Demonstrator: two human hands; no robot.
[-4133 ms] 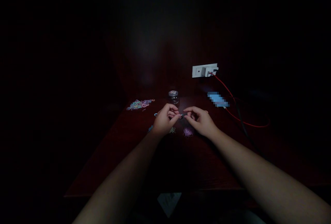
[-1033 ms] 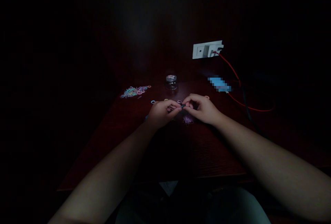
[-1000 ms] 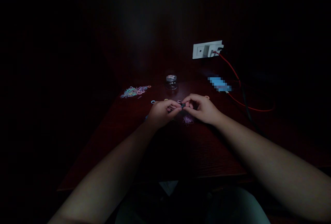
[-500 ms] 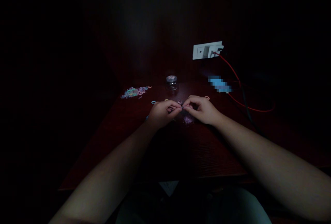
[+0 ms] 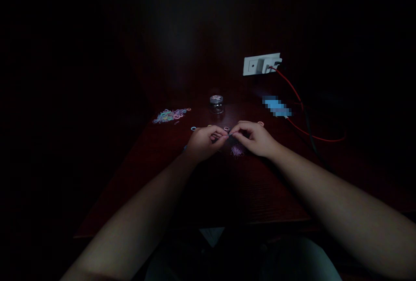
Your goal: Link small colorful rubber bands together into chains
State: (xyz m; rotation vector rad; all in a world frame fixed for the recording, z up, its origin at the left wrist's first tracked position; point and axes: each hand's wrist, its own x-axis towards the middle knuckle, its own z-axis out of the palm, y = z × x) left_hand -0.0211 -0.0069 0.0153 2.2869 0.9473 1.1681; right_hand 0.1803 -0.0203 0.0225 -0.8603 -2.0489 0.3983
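Note:
Close together over the table, my left hand [image 5: 206, 142] and my right hand [image 5: 255, 138] both pinch a small bluish elastic hair band [image 5: 230, 134] between thumb and fingers. Its shape is mostly hidden by the fingertips. Just beyond the fingers lies a pink hair tie [image 5: 226, 129]. A blue hair tie [image 5: 193, 129] and a partly covered yellow one [image 5: 209, 125] are behind my left hand, and an orange hair tie [image 5: 261, 123] is behind my right. Below the fingertips sits a small heap of purple elastic bands [image 5: 237, 150].
A heap of mixed pastel bands [image 5: 169, 116] lies at the table's far left. A clear lidded jar [image 5: 216, 104] stands at the back. On the right, a red cable [image 5: 290, 82] runs from a wall socket [image 5: 253, 65] near a pixelated blue object [image 5: 276, 106]. The room is dark.
Both hands keep nearly the same pose and the same pinch. The whole view has shifted very slightly; nothing on the table has visibly moved.

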